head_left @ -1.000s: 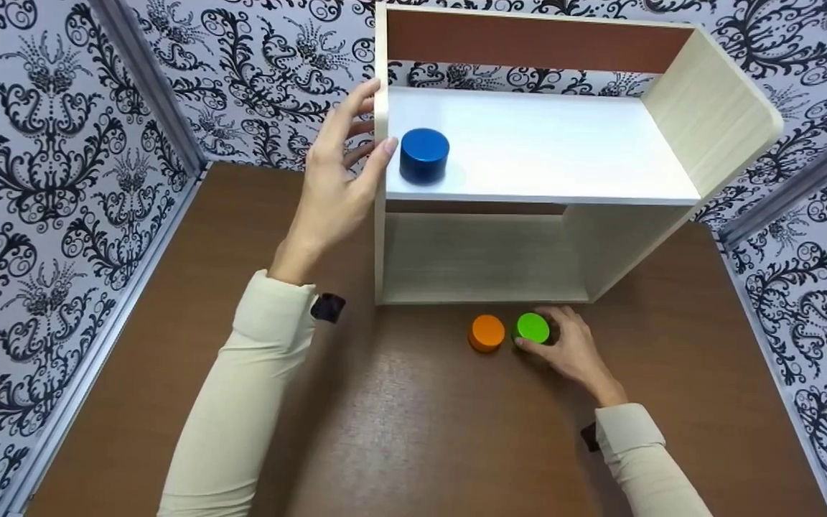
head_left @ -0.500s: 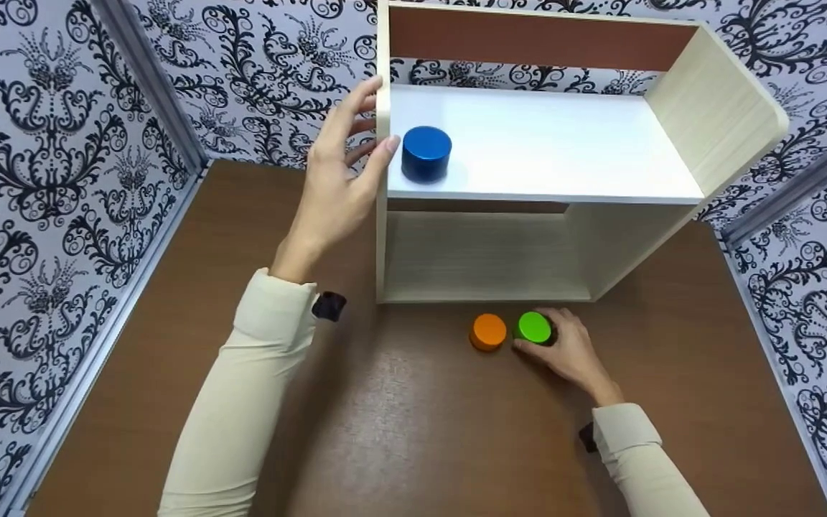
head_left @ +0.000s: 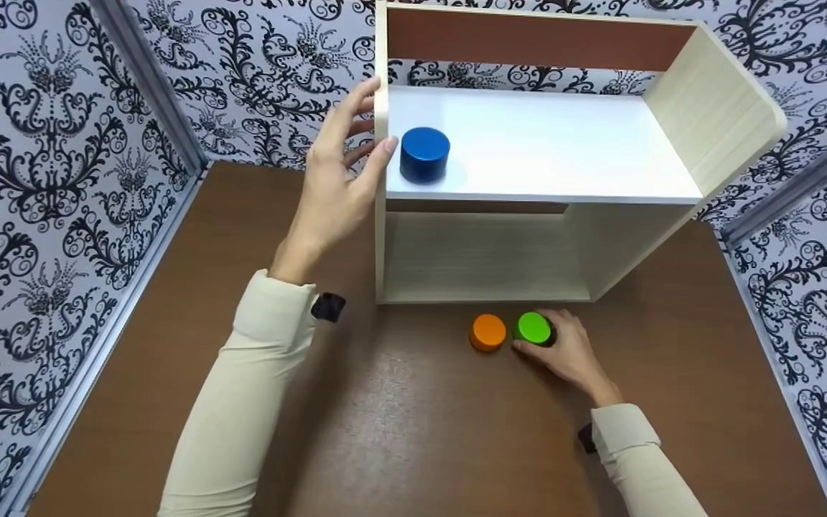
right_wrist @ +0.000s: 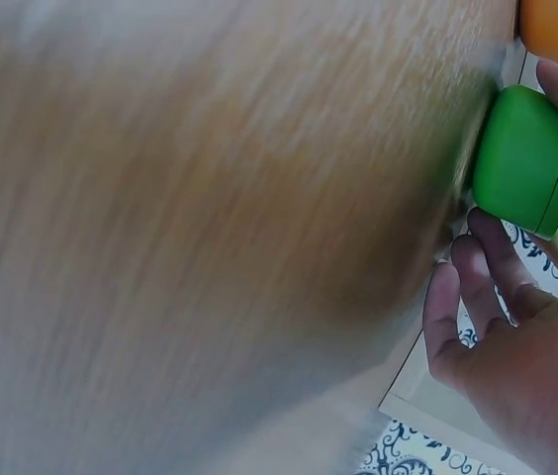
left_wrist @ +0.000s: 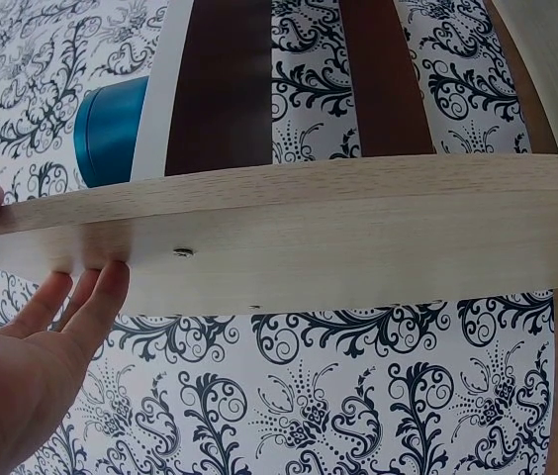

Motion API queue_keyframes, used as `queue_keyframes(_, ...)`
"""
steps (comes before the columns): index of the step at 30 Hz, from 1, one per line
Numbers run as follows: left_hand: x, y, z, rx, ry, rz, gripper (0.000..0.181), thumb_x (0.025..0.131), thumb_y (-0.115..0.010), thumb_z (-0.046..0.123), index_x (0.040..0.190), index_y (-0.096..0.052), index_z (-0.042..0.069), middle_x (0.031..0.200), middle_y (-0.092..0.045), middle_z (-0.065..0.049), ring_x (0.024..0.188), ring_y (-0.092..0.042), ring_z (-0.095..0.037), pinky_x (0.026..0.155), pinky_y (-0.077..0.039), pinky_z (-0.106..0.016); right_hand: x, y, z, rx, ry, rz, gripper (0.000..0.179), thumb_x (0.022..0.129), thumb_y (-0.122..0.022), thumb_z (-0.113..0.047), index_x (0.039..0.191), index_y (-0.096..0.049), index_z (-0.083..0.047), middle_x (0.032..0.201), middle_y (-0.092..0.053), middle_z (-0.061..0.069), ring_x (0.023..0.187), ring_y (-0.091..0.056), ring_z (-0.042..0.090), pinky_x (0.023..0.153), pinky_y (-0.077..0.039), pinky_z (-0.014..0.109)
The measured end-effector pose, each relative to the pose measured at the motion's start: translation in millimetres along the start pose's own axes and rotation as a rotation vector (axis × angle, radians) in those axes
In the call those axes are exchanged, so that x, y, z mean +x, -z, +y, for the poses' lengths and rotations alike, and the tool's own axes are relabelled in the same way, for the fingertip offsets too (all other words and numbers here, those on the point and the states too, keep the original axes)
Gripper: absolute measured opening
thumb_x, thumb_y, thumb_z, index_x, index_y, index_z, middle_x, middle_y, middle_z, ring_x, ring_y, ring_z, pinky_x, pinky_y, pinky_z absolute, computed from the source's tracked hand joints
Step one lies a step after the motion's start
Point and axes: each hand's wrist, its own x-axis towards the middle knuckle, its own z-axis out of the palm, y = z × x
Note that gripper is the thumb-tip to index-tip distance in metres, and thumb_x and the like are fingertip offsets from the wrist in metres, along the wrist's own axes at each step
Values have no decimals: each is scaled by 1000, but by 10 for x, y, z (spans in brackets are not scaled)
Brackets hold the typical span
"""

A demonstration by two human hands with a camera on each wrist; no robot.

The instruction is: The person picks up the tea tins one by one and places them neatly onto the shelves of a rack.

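Note:
My left hand (head_left: 339,172) holds the front edge of the left side panel (head_left: 381,115) of a small wooden shelf unit. In the left wrist view the thumb lies on one face of the panel (left_wrist: 309,237) and the fingers press the other. Just inside that panel a blue jar (head_left: 424,155) stands on the white upper shelf (head_left: 564,151). On the table my right hand (head_left: 568,352) grips a green jar (head_left: 533,328) between thumb and fingers; a lid seam shows on the green jar (right_wrist: 521,158) in the right wrist view. Left of it stands an orange jar (head_left: 487,332).
The brown table (head_left: 413,431) stretches in front of the unit. Below the white shelf is a lower compartment (head_left: 485,258). Patterned walls (head_left: 62,215) enclose the table at the left, back and right.
Both hands keep their places, the left on the panel and the right around the green jar. The right hand's fingers have settled slightly closer about it.

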Motion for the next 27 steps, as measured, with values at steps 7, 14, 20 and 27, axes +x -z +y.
queue_keyframes(7, -2, -1, -4, -1, -8, 1, 53, 99, -62, 3, 150, -46, 7, 134, -53, -13, 118, -58, -32, 99, -57, -34, -5, -4, 2, -3, -13, -5, 62, 81, -87, -36, 127, -64, -2, 113, -59, 16, 102, -52, 34, 88, -47, 51)
queue_keyframes(14, 4, 0, -5, -3, -25, 2, 52, 99, -62, 4, 149, -46, 6, 133, -53, -13, 116, -59, -30, 98, -58, -35, -3, -9, 4, -17, -12, -4, 63, 80, -87, -36, 128, -64, -2, 114, -59, 17, 103, -52, 35, 89, -47, 52)
queue_keyframes(20, 5, 1, -4, 0, -21, -2, 53, 99, -62, 4, 149, -46, 6, 134, -53, -13, 117, -59, -30, 98, -58, -35, -4, -6, 0, -8, -18, -15, 64, 80, -88, -34, 129, -63, -2, 116, -58, 18, 105, -52, 36, 90, -48, 53)
queue_keyframes(27, 1, 0, -7, -3, -25, 0, 53, 99, -62, 4, 149, -46, 6, 133, -53, -13, 117, -59, -30, 98, -58, -34, -4, -11, 3, -10, -13, -14, 64, 79, -89, -30, 129, -62, 0, 117, -58, 20, 107, -51, 37, 93, -47, 56)
